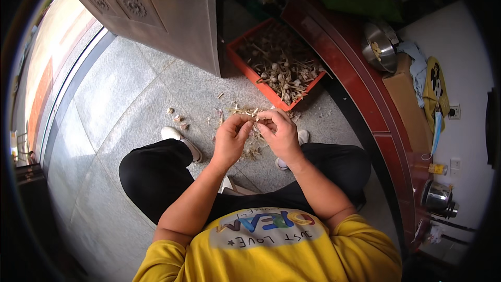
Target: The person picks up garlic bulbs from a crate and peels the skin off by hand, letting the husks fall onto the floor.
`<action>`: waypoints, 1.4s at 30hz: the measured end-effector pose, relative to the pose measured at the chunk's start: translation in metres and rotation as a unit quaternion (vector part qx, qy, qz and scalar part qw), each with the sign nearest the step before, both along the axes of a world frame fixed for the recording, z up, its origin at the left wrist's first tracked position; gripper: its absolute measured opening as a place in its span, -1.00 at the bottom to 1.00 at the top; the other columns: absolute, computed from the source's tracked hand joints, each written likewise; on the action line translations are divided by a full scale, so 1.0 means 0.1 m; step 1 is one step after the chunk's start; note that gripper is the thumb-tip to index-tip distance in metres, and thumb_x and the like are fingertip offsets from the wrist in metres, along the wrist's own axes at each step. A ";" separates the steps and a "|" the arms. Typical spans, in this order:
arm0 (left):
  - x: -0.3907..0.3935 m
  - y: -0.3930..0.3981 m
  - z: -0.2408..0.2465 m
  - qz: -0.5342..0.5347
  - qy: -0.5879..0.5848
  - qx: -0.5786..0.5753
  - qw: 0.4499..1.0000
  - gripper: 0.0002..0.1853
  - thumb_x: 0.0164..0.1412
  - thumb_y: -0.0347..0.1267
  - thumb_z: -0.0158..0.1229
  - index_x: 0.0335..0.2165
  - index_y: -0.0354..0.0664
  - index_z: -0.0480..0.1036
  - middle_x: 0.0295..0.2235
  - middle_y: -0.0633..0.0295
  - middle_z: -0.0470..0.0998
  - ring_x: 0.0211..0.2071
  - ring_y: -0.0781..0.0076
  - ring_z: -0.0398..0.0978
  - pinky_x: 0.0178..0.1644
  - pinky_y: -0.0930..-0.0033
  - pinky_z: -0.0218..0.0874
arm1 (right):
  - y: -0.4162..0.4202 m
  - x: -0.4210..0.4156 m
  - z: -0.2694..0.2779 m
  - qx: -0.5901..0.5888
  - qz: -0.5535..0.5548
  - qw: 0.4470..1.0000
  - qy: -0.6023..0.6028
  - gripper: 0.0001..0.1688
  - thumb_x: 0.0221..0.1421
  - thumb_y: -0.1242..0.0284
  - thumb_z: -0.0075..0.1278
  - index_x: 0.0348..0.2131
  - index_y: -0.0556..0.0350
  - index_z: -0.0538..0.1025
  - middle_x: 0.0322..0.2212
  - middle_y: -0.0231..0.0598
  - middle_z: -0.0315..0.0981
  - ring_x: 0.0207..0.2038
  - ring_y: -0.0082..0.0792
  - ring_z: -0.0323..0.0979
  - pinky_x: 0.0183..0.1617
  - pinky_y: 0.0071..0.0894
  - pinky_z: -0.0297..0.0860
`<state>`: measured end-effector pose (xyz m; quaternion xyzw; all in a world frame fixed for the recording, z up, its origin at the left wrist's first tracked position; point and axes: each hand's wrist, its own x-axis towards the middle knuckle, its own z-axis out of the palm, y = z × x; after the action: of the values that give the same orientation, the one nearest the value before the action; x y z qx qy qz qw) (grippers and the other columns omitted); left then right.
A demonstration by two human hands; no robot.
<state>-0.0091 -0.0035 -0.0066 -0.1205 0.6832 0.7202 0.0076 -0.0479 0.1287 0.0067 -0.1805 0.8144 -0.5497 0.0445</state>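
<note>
My left hand (231,138) and my right hand (281,134) meet over the floor between my knees, fingertips almost touching. Between them they pinch a small pale piece of garlic (256,120), mostly hidden by the fingers. Dry garlic skins and stalk bits (252,152) lie scattered on the floor below and beyond the hands. To the left, several loose garlic bulbs or cloves (178,118) rest on the tiles. Just past my right hand stands an orange-red plastic crate (270,89), heaped with garlic bulbs on dried stalks (280,72).
A brown panelled door (184,11) stands at the upper left, beside a bright doorway. Along the right runs a red cabinet (352,82). A metal bowl (385,56) with pale pieces, a cardboard box (407,102) and an electric kettle (438,196) are on that side.
</note>
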 end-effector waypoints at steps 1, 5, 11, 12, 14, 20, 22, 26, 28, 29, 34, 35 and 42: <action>0.01 0.01 0.00 0.009 0.017 -0.051 0.999 -0.90 -0.01 -0.47 0.03 -0.44 -0.26 0.38 -0.58 0.28 0.37 -0.58 0.52 0.31 -0.52 0.52 0.13 | 0.00 0.00 0.01 0.026 0.005 0.999 0.026 -0.76 -0.20 0.62 -0.01 -0.39 0.14 0.37 -0.45 -0.23 0.30 -0.44 -0.37 0.37 -0.39 -0.51 0.32; 0.00 0.00 0.07 0.003 0.081 -0.197 0.977 -0.88 -0.07 -0.47 0.06 -0.45 -0.29 0.39 -0.59 0.12 0.36 -0.59 0.29 0.33 -0.49 0.39 0.16 | 0.01 0.00 0.04 0.074 0.015 0.993 0.091 -0.74 -0.22 0.61 0.01 -0.39 0.12 0.38 -0.45 -0.22 0.29 -0.41 -0.27 0.36 -0.38 -0.45 0.31; 0.01 -0.01 0.11 -0.004 0.095 -0.250 0.964 -0.89 -0.07 -0.47 0.04 -0.48 -0.29 0.39 -0.59 0.05 0.36 -0.55 0.13 0.35 -0.47 0.30 0.16 | 0.01 0.00 0.02 0.089 0.022 0.986 0.137 -0.75 -0.22 0.61 0.00 -0.39 0.13 0.39 -0.44 -0.23 0.30 -0.40 -0.25 0.35 -0.37 -0.43 0.31; 0.01 -0.01 0.10 -0.004 0.099 -0.252 0.963 -0.89 -0.07 -0.47 0.03 -0.48 -0.30 0.39 -0.59 0.05 0.36 -0.55 0.13 0.35 -0.47 0.29 0.16 | 0.01 0.01 0.03 0.089 0.026 0.986 0.137 -0.75 -0.22 0.61 0.00 -0.39 0.13 0.39 -0.44 -0.23 0.30 -0.40 -0.24 0.35 -0.37 -0.43 0.31; 0.01 0.00 0.07 0.001 0.105 -0.256 0.961 -0.90 -0.09 -0.48 0.03 -0.50 -0.30 0.38 -0.61 0.07 0.35 -0.58 0.18 0.34 -0.49 0.33 0.15 | 0.00 0.01 0.02 0.089 0.034 0.985 0.146 -0.75 -0.23 0.62 0.00 -0.39 0.14 0.39 -0.44 -0.24 0.30 -0.40 -0.25 0.35 -0.37 -0.43 0.31; 0.00 0.03 -0.03 0.029 0.098 -0.270 0.957 -0.93 -0.15 -0.50 0.03 -0.59 -0.32 0.36 -0.68 0.10 0.34 -0.68 0.29 0.31 -0.58 0.42 0.13 | -0.04 0.04 -0.11 0.089 0.031 0.977 0.192 -0.74 -0.24 0.64 0.00 -0.40 0.14 0.39 -0.46 -0.25 0.29 -0.42 -0.24 0.35 -0.39 -0.43 0.31; -0.01 0.03 -0.05 0.039 0.097 -0.277 0.955 -0.93 -0.17 -0.50 0.02 -0.61 -0.33 0.36 -0.69 0.10 0.34 -0.70 0.31 0.31 -0.60 0.43 0.13 | -0.05 0.05 -0.12 0.089 0.028 0.976 0.195 -0.74 -0.24 0.64 0.00 -0.40 0.14 0.39 -0.46 -0.25 0.29 -0.43 -0.24 0.35 -0.40 -0.43 0.31; -0.01 0.03 -0.07 0.040 0.075 -0.263 0.961 -0.92 -0.17 -0.50 0.02 -0.62 -0.34 0.35 -0.73 0.14 0.32 -0.74 0.45 0.27 -0.63 0.48 0.10 | -0.06 0.05 -0.16 0.078 0.026 0.978 0.192 -0.75 -0.24 0.64 0.00 -0.41 0.14 0.39 -0.48 -0.25 0.30 -0.44 -0.24 0.35 -0.42 -0.44 0.31; -0.01 0.02 -0.06 0.036 0.060 -0.238 0.969 -0.92 -0.17 -0.50 0.01 -0.62 -0.35 0.34 -0.76 0.17 0.30 -0.75 0.54 0.23 -0.65 0.51 0.08 | -0.06 0.05 -0.15 0.074 0.028 0.978 0.194 -0.75 -0.24 0.64 0.00 -0.41 0.14 0.39 -0.48 -0.25 0.30 -0.45 -0.24 0.35 -0.42 -0.44 0.31; -0.01 0.02 -0.07 0.035 0.056 -0.234 0.970 -0.92 -0.17 -0.50 0.01 -0.62 -0.35 0.34 -0.77 0.19 0.30 -0.75 0.57 0.22 -0.65 0.53 0.07 | -0.06 0.05 -0.15 0.073 0.029 0.978 0.192 -0.75 -0.25 0.64 0.00 -0.41 0.14 0.39 -0.49 -0.25 0.30 -0.45 -0.25 0.35 -0.42 -0.44 0.31; 0.00 0.01 -0.06 0.037 0.034 -0.207 0.977 -0.92 -0.16 -0.51 -0.01 -0.63 -0.35 0.32 -0.80 0.24 0.28 -0.75 0.66 0.17 -0.67 0.56 0.04 | -0.07 0.05 -0.17 0.073 0.031 0.979 0.189 -0.74 -0.27 0.66 0.02 -0.42 0.14 0.41 -0.49 -0.25 0.33 -0.45 -0.28 0.37 -0.42 -0.48 0.32; 0.00 0.01 -0.05 0.034 0.024 -0.201 0.979 -0.92 -0.16 -0.51 -0.01 -0.63 -0.35 0.32 -0.80 0.26 0.27 -0.74 0.67 0.17 -0.67 0.57 0.03 | -0.07 0.05 -0.17 0.073 0.031 0.978 0.191 -0.73 -0.28 0.66 0.03 -0.42 0.14 0.40 -0.49 -0.25 0.33 -0.45 -0.28 0.37 -0.42 -0.48 0.32; -0.01 -0.04 -0.10 0.005 -0.030 -0.085 0.996 -0.91 -0.06 -0.51 -0.06 -0.60 -0.34 0.32 -0.73 0.41 0.27 -0.68 0.72 0.16 -0.64 0.61 0.00 | -0.07 0.03 -0.15 0.042 0.037 0.980 0.191 -0.73 -0.25 0.65 0.02 -0.40 0.12 0.38 -0.48 -0.25 0.31 -0.45 -0.28 0.36 -0.42 -0.46 0.31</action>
<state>-0.0102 -0.0079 -0.0168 -0.1457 0.7409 0.6555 0.0148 -0.0447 0.1215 -0.0085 -0.3103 0.8231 -0.4682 -0.0834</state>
